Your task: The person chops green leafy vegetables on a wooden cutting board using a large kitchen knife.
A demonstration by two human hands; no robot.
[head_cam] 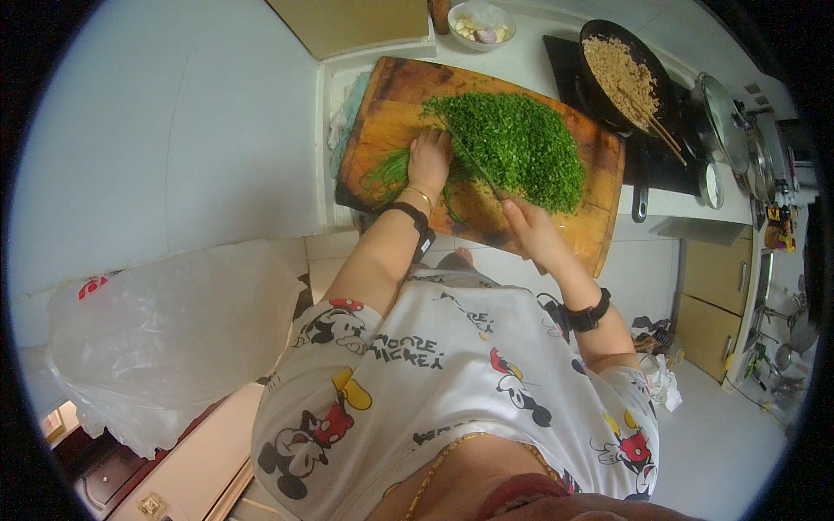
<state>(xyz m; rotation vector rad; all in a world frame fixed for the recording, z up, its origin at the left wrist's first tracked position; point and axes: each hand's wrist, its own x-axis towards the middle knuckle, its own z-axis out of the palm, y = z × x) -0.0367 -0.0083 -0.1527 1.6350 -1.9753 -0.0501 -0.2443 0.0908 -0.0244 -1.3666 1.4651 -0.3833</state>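
Observation:
A wooden cutting board (404,78) lies on the counter, angled, with dark stains on its surface. My left hand (430,157) presses down on a bunch of long green stalks (389,174), probably chives or scallions, whose uncut lengths stick out to its left. In my right hand (535,229) is the handle of a kitchen knife (477,165). The blade runs up and left from the hand, close beside the left fingertips. To the right of the blade spreads a large heap of finely chopped greens (521,146). Part of the blade is hard to make out against the greens.
A black wok (589,98) with crumbly cooked food (619,75) and wooden chopsticks (658,133) sits on the cooktop. Beyond the board stands a bowl of peeled garlic (481,34). A lidded pot (723,124) is farther right. A wall (241,130) borders the left side.

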